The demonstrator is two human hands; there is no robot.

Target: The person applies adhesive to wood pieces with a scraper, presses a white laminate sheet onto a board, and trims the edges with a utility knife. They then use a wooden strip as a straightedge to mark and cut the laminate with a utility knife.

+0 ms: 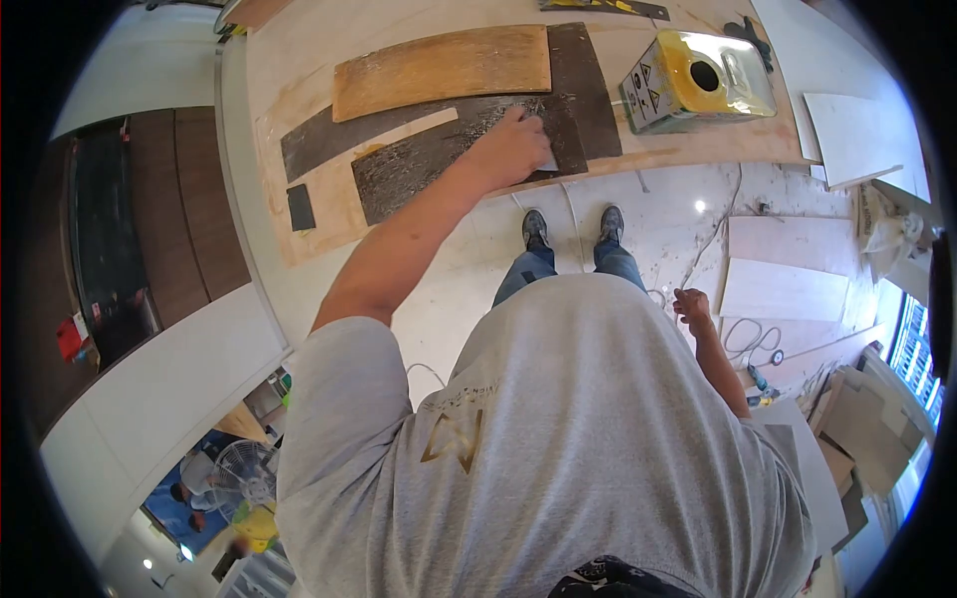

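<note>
My left hand [510, 151] is closed over a flat, pale scraper-like piece [549, 162], mostly hidden under the fingers. It rests at the right part of a dark sheet [404, 177] streaked with shiny, wet-looking glue. Behind this sheet lies a brown wood-grain panel [444, 72], over a larger dark board [596, 115]. A narrow pale strip [404, 137] runs along the sheet's left part. Down at my side hangs my right hand [692, 305], fingers loosely curled and apart, touching nothing visible.
On the stained worktable [678, 151] stands a yellow-topped metal tin [658, 90] with a round opening. A small dark square [300, 207] lies near the left edge. White boards [783, 289], cables [713, 239] and debris cover the floor at right. A fan [245, 473] stands behind left, near a person [196, 488].
</note>
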